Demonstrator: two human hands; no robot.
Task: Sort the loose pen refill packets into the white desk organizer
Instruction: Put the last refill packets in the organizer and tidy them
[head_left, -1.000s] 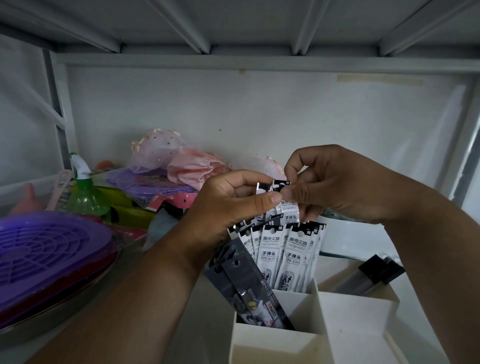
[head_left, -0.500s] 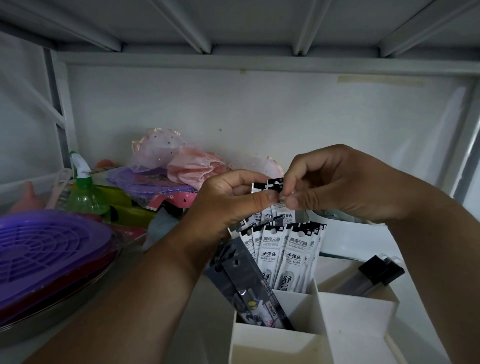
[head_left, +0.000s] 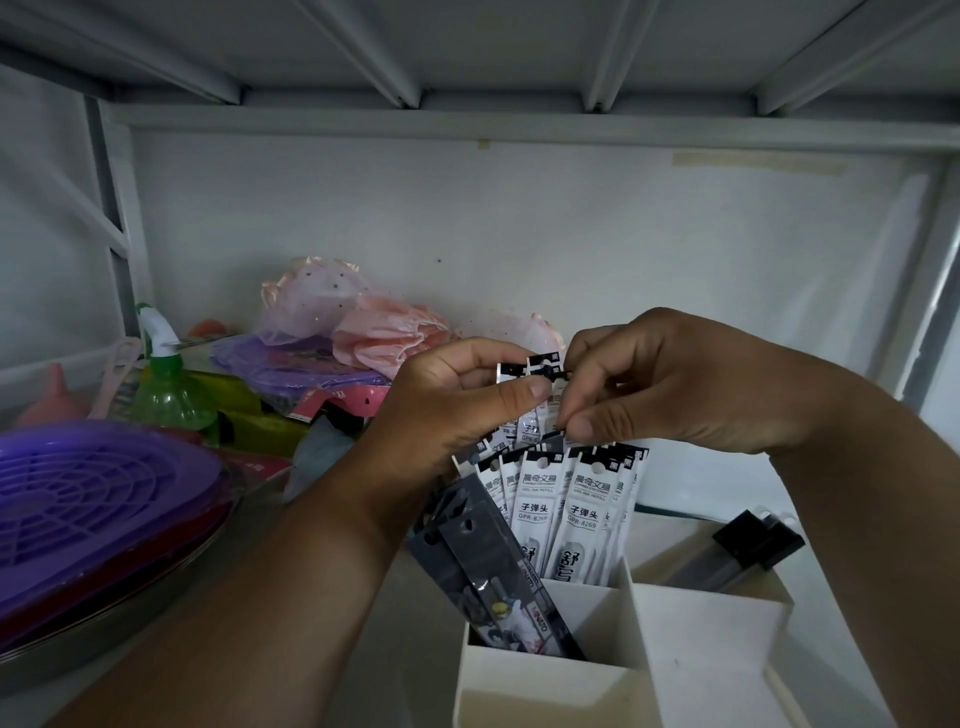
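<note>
Glossy white-and-black film is what both hands pinch: the left hand (head_left: 457, 395) nips the black header tabs of a few held refill packets (head_left: 535, 400) between thumb and curled forefinger; the right hand (head_left: 670, 379) pinches the same small bundle from the other side, its thumb lower on the packets; the two sets of fingertips nearly touch. The held packets hang with their long axis close to upright, directly above the standing refill packets (head_left: 566, 509) already fanned in a rear compartment of the white desk organizer (head_left: 717, 654); so the coming move looks to be a short drop straight down from the fingers, and neither hand is clearly the nearer. The packets are thin, flat, slippery-looking strips with punched hang holes; darker grey packets (head_left: 483, 571) lean left in the front compartment; the organizer's walls are matte, rigid, square-cornered. Leftward lie a ribbed purple plastic lid (head_left: 88, 499) and a green spray bottle (head_left: 166, 389).
</note>
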